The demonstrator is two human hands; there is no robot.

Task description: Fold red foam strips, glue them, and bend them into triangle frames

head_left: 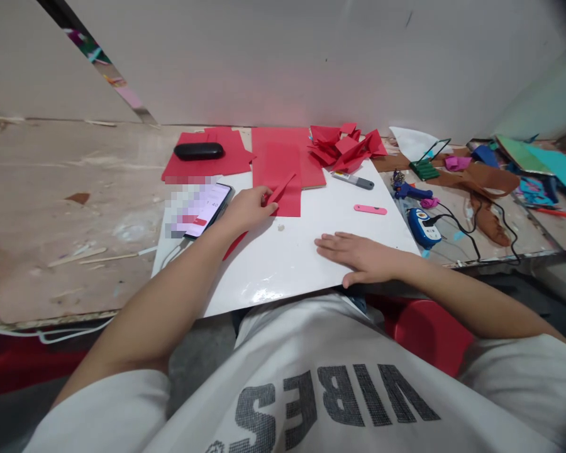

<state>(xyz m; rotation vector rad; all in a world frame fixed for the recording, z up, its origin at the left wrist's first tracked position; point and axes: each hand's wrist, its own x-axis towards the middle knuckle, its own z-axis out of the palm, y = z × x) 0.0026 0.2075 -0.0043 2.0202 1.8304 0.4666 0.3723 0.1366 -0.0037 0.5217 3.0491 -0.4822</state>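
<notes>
My left hand (251, 207) is closed around a narrow folded strip of red paper (279, 190) whose tip points up and to the right over a red sheet (278, 170). My right hand (361, 255) lies flat and open on the white board (292, 251), fingers stretched to the left, holding nothing. A phone (202, 211) with a lit screen lies just left of my left hand. A pile of folded red paper pieces (346, 146) sits at the far edge of the board.
A black case (199, 151) rests on red sheets (207, 160) at the back left. A utility knife (353, 180) and a pink strip (370, 209) lie on the board. To the right are a blue glue gun (422, 226), cables and coloured scraps. A red stool (429, 333) stands below.
</notes>
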